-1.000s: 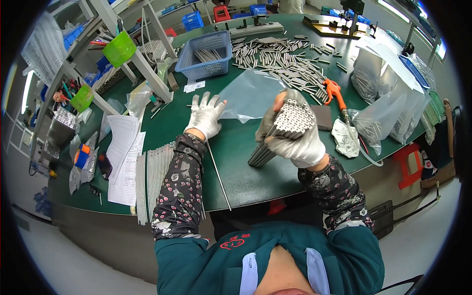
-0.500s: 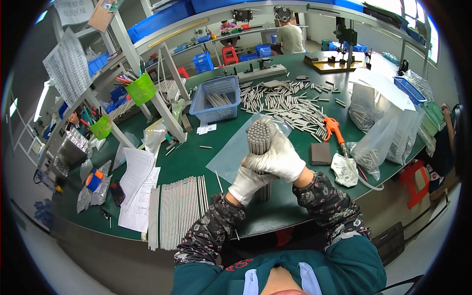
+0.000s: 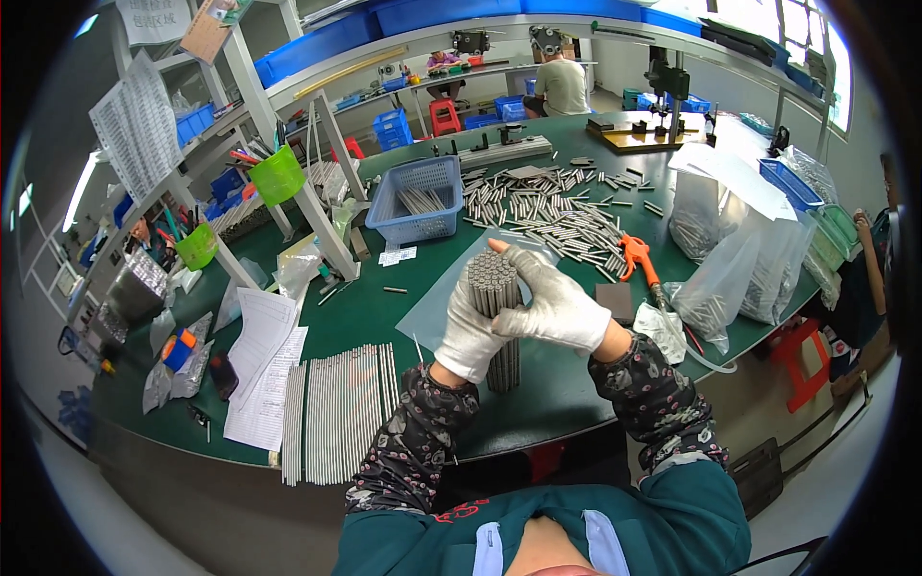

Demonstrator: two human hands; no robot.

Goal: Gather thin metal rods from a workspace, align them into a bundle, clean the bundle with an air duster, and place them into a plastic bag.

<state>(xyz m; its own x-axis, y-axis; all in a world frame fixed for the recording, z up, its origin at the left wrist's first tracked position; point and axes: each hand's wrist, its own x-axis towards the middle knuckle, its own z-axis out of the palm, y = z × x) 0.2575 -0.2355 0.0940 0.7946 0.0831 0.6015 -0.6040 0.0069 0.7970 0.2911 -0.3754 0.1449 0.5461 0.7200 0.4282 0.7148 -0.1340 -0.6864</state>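
A thick bundle of long thin metal rods (image 3: pixel 492 276) stands almost upright in front of me, its round rod ends facing up. My left hand (image 3: pixel 467 334), in a white glove, is wrapped round the left side of the bundle. From the right, my right hand (image 3: pixel 562 305), gloved too with a bare fingertip showing, curves round the upper part, thumb in front and fingers behind. Below the gloves the lower rods show, close to the green table (image 3: pixel 562 408). A translucent plastic sheet (image 3: pixel 421 315) lies under and behind the hands. More long rods (image 3: pixel 341 413) lie side by side at the left.
Short metal pins (image 3: pixel 552 211) are heaped beyond the hands, beside a blue basket (image 3: pixel 381 228). At the right are an orange air gun (image 3: pixel 636 253), a brown block (image 3: pixel 615 299), a white cloth (image 3: pixel 659 332) and filled plastic bags (image 3: pixel 706 309). Papers (image 3: pixel 261 336) lie left.
My left hand has moved up along the bundle. My right hand has loosened from a tight wrap to a cupped hold near the top, and more of the lower rods shows.
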